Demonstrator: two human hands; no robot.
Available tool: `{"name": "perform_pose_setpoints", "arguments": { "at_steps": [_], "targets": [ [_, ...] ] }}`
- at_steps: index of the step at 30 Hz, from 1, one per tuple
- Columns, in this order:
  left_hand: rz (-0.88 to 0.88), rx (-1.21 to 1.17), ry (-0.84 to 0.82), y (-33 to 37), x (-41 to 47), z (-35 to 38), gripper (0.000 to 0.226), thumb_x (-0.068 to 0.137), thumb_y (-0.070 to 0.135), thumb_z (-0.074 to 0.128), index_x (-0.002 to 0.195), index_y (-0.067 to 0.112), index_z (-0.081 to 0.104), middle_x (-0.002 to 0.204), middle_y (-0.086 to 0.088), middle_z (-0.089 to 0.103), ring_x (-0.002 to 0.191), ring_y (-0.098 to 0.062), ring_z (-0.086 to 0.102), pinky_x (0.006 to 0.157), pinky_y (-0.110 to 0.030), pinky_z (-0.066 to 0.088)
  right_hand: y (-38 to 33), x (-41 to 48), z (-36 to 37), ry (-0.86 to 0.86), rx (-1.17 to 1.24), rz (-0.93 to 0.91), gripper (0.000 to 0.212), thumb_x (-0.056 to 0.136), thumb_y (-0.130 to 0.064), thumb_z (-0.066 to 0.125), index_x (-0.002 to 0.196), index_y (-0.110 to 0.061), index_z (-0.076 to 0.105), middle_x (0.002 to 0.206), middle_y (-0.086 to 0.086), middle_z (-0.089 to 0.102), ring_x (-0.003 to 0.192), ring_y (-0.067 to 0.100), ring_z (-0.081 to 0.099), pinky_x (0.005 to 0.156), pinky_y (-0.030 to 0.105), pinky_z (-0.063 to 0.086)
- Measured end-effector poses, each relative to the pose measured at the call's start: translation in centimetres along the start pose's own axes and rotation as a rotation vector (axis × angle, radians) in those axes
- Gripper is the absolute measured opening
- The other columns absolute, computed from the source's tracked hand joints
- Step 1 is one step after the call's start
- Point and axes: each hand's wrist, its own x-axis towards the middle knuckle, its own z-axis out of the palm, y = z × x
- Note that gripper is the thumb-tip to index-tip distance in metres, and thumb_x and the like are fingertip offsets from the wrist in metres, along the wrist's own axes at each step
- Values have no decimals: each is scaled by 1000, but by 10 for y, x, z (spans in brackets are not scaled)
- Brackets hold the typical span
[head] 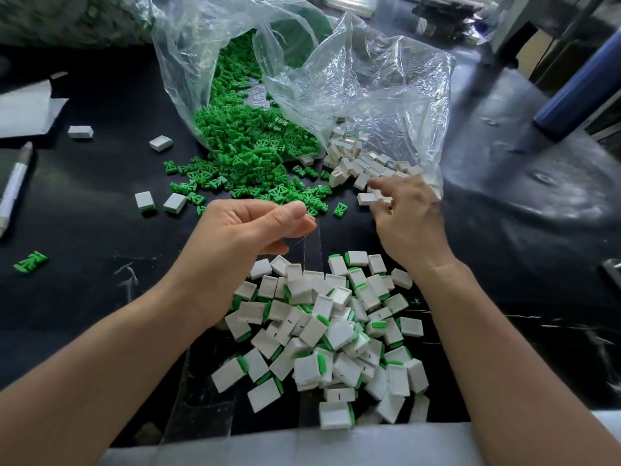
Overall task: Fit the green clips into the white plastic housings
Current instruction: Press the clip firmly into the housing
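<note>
While the right hand (408, 215) grips white housings (381, 195), left hand (245, 237) hovers curled.

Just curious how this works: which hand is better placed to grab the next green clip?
The left hand: it hovers right beside the loose green clips, while the right hand is already picking among the white housings.
</note>
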Motion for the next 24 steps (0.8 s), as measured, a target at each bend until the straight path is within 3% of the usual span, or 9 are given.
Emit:
{"name": "perform_pose_setpoints", "arguments": {
  "at_steps": [6,12,16,18,21,24],
  "targets": [
    [-8,8,14,-2,1,0,32,53,43,61,70,19,75,81,-1,74,80,-10,69,66,-21,54,-2,0,9,-89,-176,-26,39,91,-21,52,130,-19,50,124,9,44,118,28,33,103,39,28],
    [-5,26,10,-2,1,-1,30,53,42,62,72,23,75,79,2,74,79,-8,69,65,-19,53,4,2,10,-64,-193,-61,18,89,-19,57,105,-13,61,119,9,47,114,27,35,98,35,28],
    [-1,25,14,-3,0,-2,29,54,41,61,72,23,75,79,3,74,78,-7,69,64,-18,53,-4,-1,9,35,17,-103,16,85,-19,63,97,-11,56,94,3,53,94,23,48,77,25,32],
    [-2,30,16,-3,1,-2,28,55,40,62,72,22,75,79,2,74,78,-8,69,65,-20,53,-10,-3,7,55,136,-130,19,85,-15,63,102,-10,56,87,0,53,82,18,49,70,21,31],
    [-7,34,15,-3,2,-1,26,56,38,62,69,19,75,80,-1,74,79,-10,69,67,-22,54,-13,-6,10,-29,128,-186,27,88,-8,57,114,-10,60,101,5,57,95,19,51,75,13,28],
    [-6,27,13,-3,2,-2,26,57,37,62,68,18,75,81,-3,74,80,-12,69,66,-23,54,-11,-6,14,-116,57,-197,26,90,-9,54,114,-12,64,116,4,55,108,20,50,86,20,31]
  ]
}}
